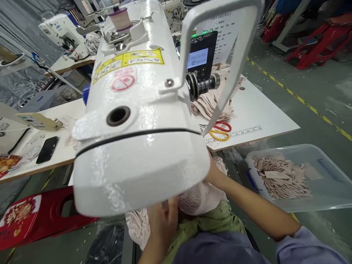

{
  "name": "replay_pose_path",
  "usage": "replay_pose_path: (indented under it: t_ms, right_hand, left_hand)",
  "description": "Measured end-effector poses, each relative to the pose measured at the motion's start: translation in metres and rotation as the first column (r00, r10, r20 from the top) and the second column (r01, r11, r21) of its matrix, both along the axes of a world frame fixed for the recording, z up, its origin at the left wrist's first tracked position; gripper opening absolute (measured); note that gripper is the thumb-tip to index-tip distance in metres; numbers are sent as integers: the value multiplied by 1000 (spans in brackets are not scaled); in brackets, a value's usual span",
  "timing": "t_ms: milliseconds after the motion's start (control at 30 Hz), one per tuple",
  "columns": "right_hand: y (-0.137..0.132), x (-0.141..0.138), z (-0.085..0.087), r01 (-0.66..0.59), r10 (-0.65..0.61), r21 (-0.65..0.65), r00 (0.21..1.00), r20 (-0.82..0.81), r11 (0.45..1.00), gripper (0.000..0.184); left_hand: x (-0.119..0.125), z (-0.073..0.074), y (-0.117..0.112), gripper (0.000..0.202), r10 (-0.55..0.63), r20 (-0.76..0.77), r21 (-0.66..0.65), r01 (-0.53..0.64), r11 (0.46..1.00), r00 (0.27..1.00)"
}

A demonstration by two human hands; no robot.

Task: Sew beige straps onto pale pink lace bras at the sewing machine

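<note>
A big white sewing machine (pixel 137 121) fills the middle of the view and hides most of the work under it. My left hand (pixel 162 216) shows below the machine's head, its fingers close together against pale pink lace fabric (pixel 198 200). My right forearm (pixel 255 209) reaches in from the right, and the right hand itself is hidden behind the machine. More pink fabric (pixel 137 227) hangs over my lap beside a green cloth (pixel 211 220).
Red and yellow scissors (pixel 221 131) lie on the white table (pixel 264 117) near a pile of pink pieces (pixel 211 102). A clear bin (pixel 299 176) of pink straps stands on the right. A black phone (pixel 47 149) lies left. A red stool (pixel 38 216) is lower left.
</note>
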State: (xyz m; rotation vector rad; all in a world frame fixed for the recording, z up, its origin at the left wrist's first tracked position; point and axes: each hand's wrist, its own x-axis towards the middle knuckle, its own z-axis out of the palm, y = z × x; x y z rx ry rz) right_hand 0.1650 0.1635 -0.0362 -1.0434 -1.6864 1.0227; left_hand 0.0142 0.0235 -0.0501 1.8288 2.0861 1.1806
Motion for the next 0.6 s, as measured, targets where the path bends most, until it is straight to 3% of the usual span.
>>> replay_pose_path:
  t_ms: [100,167,367,600]
  right_hand:
    - [-10,5,-8,19,-22,-41,997,-69,999,18]
    - [-16,9,-14,9,-13,-43,996,-90,999,21]
    - [-26,18,-18,-19,17,-46,999,-51,999,24]
    - [-31,24,-15,-73,66,-104,995,-71,992,37]
  left_hand:
    - [-9,-15,5,41,82,373,-139,-32,990,924]
    - [-9,-22,12,44,98,507,-166,-14,986,857]
    - [-4,-21,19,43,44,634,-172,85,981,772]
    - [3,-10,10,40,173,680,-211,-36,977,712]
